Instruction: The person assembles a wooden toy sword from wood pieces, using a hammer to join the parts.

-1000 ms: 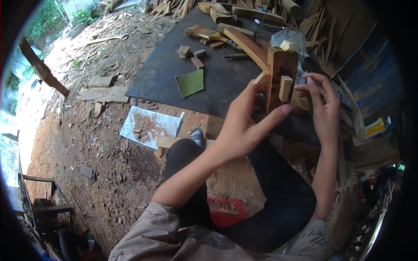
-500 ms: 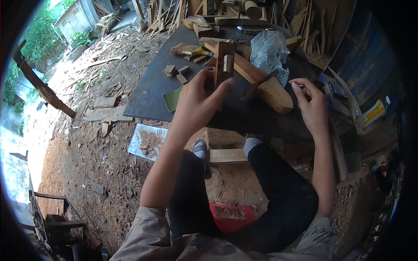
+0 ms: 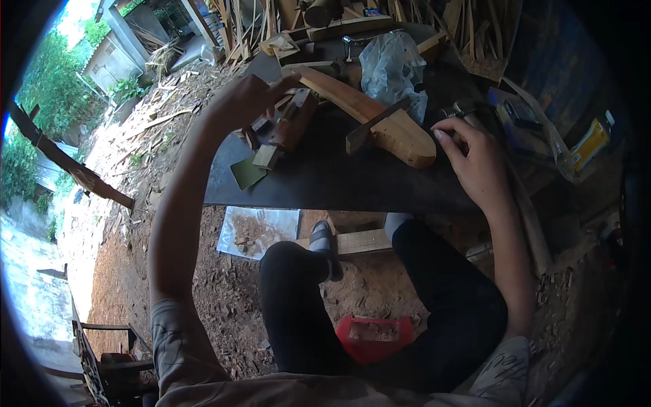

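Note:
My left hand (image 3: pixel 247 102) hovers over the left part of the dark table (image 3: pixel 325 183), a finger stretched out and the others loosely bent, with no grip visible. Just below it lies a reddish-brown wooden block (image 3: pixel 297 122), slanting, with a pale small block (image 3: pixel 266 157) at its near end. A green sheet (image 3: pixel 248 173) lies beside that. My right hand (image 3: pixel 471 152) rests by the table's right side, thumb and fingers curled together; what they hold, if anything, is hidden. Left of it a long shaped wooden piece (image 3: pixel 407 139) has a flat dark strip (image 3: pixel 373 125) across it.
A crumpled clear plastic bag (image 3: pixel 390 68) and a metal clamp-like tool (image 3: pixel 352 44) are farther back. A dark metal tool (image 3: pixel 461 108) lies beyond my right hand. At right is a yellow packet (image 3: pixel 590 144). A red stool (image 3: pixel 375 339) stands between my legs.
My left hand has let go of the reddish-brown block, which now lies on the table, and has moved left and up. My right hand has barely moved. The view has shifted slightly.

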Demonstrator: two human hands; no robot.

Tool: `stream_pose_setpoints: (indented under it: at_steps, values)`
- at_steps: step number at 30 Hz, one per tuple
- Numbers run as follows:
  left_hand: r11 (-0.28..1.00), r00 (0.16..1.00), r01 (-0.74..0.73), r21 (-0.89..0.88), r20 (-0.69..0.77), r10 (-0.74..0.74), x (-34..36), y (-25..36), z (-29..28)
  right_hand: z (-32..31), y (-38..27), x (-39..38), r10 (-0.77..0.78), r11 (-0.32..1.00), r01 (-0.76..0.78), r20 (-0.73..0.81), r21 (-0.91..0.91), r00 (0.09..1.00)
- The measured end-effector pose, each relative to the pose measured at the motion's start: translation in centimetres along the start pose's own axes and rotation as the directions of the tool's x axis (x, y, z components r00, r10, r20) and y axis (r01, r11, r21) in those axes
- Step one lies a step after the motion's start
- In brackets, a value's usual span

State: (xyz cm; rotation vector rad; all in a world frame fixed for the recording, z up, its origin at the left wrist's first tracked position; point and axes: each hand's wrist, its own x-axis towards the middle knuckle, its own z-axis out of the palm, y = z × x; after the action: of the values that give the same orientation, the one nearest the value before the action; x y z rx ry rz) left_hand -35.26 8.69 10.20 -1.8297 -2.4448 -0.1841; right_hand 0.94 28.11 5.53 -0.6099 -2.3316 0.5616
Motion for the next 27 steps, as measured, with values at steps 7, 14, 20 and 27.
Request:
stream_pose_setpoints:
  at_steps: [7, 14, 20, 27]
  values:
    - [0.899, 0.884, 0.433, 0.060, -0.222, -0.411, 12.4, -6.9, 2.2, 0.5, -1.3, -0.2, -0.012, 1.000, 0.013, 0.056, -0.021, 0.998]
    - [0.741, 0.752, 0.656, 0.146, -0.044, -0.658, 18.9, -4.7, 3.7, 0.2, -1.0, 0.0, -0.032, 0.999, 0.034, 0.059, -0.032, 0.998]
    - [0.754, 0.753, 0.656, 0.035, -0.102, -0.650, 20.8, -8.3, 5.1, 0.5, -0.4, 0.0, -0.088, 0.996, 0.088, 0.045, -0.015, 0.995]
    - [0.772, 0.764, 0.625, -0.119, -0.109, -0.636, 21.3, -14.7, 4.3, 0.2, -0.3, -0.4, -0.115, 0.993, 0.114, 0.045, 0.029, 0.992]
